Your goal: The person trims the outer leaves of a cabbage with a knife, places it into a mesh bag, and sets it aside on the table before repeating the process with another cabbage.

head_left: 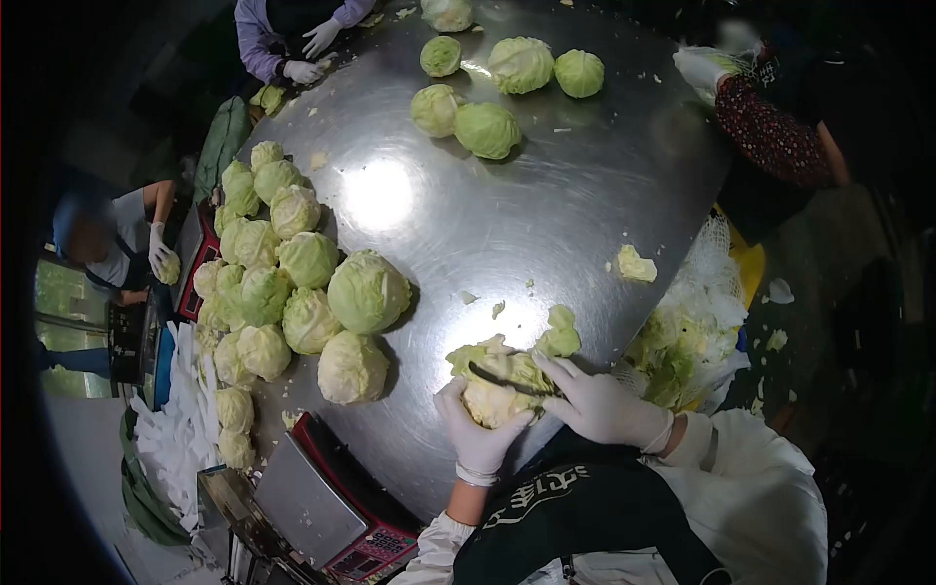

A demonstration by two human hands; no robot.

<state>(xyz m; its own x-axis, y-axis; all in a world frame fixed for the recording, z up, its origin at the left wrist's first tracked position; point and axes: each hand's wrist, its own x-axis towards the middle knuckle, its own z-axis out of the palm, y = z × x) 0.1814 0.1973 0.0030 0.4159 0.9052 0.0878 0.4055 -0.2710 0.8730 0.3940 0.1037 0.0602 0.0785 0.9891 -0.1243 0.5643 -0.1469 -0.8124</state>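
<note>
A trimmed cabbage (490, 403) rests at the near edge of the metal table, with my gloved left hand (478, 434) wrapped round its lower left side. In my gloved right hand (600, 402) is a knife (509, 382), its dark curved blade lying across the cabbage. Part of the knife's handle is hidden by the fingers. Loose outer leaves (559, 333) stand just beyond the cabbage, by my right fingertips.
Many cabbages (369, 292) are heaped on the table's left side; several more (487, 131) lie at the far end. A red scale (310, 502) stands near left. A net bag of leaves (682, 341) hangs right. Co-workers are at left, far left and far right.
</note>
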